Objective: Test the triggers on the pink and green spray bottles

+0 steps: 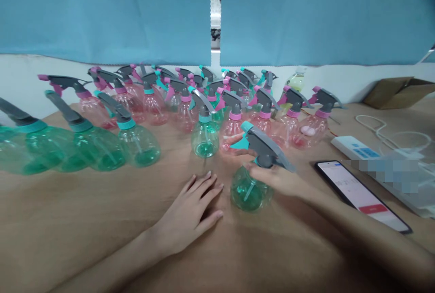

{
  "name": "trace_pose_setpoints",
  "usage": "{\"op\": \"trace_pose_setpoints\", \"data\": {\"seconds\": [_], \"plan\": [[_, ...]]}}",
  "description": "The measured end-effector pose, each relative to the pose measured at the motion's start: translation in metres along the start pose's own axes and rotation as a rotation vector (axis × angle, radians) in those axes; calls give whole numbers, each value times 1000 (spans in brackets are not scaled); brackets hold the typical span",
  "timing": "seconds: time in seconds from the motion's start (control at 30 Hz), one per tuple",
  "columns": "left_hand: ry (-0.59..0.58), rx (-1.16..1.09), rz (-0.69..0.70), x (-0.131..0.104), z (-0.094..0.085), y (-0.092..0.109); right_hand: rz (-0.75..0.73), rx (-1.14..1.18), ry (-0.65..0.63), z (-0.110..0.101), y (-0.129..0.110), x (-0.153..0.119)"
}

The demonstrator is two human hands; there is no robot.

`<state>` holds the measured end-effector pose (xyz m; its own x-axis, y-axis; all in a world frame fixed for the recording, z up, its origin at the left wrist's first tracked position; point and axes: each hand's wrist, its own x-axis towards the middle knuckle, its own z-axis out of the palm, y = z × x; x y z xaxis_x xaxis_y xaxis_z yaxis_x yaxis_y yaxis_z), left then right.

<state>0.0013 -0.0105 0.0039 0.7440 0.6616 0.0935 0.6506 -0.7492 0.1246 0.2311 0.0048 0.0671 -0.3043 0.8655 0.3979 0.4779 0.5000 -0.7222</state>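
Observation:
My left hand (190, 213) lies palm down on the wooden table (112, 220), fingers spread, holding nothing. To its right, my right hand (268, 170) is wrapped round the neck of a green spray bottle (251, 191) with a grey and teal head. That bottle is upright, and some fingers reach past its trigger. Just behind my hands stands another green spray bottle (205, 141). Several green bottles (139, 145) form a row at the left. Pink bottles (233, 125) with grey and pink heads stand behind my right hand.
A phone (363, 195) with a lit screen lies at the right, beside a white power strip (360, 150) and white cables (374, 123). A brown cardboard piece (397, 93) sits at the back right. Blue cloth (108, 16) hangs behind the bottles.

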Motion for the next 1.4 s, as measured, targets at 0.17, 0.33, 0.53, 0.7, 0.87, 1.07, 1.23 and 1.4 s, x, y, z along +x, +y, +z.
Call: {"op": "trace_pose_setpoints", "data": {"seconds": [0.17,0.33,0.53,0.7,0.87,1.07,1.23,1.4], "plan": [[6,-7,-6,0,0,0,36,170,-46,1,-2,2],[9,-5,-2,0,0,1,23,198,-66,1,-2,2],[6,-8,-1,0,-1,0,34,165,-32,0,1,1],[18,-13,-2,0,0,0,47,145,-33,0,2,0],[-8,-8,-8,-1,0,0,38,187,-29,1,-1,1],[4,-8,-2,0,-1,0,37,161,-57,1,0,1],[-11,-8,-7,1,-3,1,20,174,-18,0,-1,0],[6,-9,-3,0,-1,0,41,204,-13,0,-2,1]]}}
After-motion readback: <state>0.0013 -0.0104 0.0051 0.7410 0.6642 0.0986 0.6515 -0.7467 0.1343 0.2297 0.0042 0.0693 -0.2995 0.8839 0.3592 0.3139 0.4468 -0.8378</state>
